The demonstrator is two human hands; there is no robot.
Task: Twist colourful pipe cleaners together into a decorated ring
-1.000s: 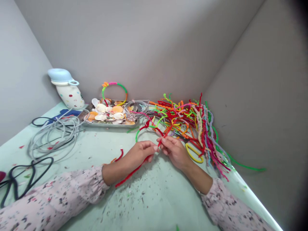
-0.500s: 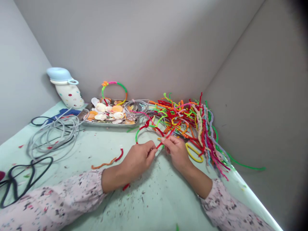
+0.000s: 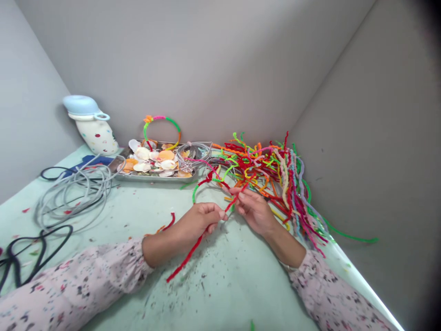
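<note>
A red pipe cleaner [image 3: 189, 257] runs slantwise through both hands. My left hand [image 3: 198, 220] pinches it between thumb and fingers, and its lower end hangs out toward the table's front. Farther along, my right hand [image 3: 253, 209] grips the same strand between thumb and forefinger, near its upper end. Just behind the hands stands a ring of red and green pipe cleaner [image 3: 195, 193], its right side partly hidden by the right hand. A short red and orange piece [image 3: 168, 223] lies beside my left wrist, partly covered by it.
A heap of coloured pipe cleaners [image 3: 268, 165] spreads at the back right. A metal tray [image 3: 155, 179] holds shells, with a finished-looking coloured ring [image 3: 179, 131] upright on it. Grey cable [image 3: 74, 193], black cord [image 3: 43, 250] and a white bottle [image 3: 98, 135] are at the left.
The red pipe cleaner now shows a longer length below my left hand. My right hand has loosened its fingers slightly and shifted up a little along the strand.
</note>
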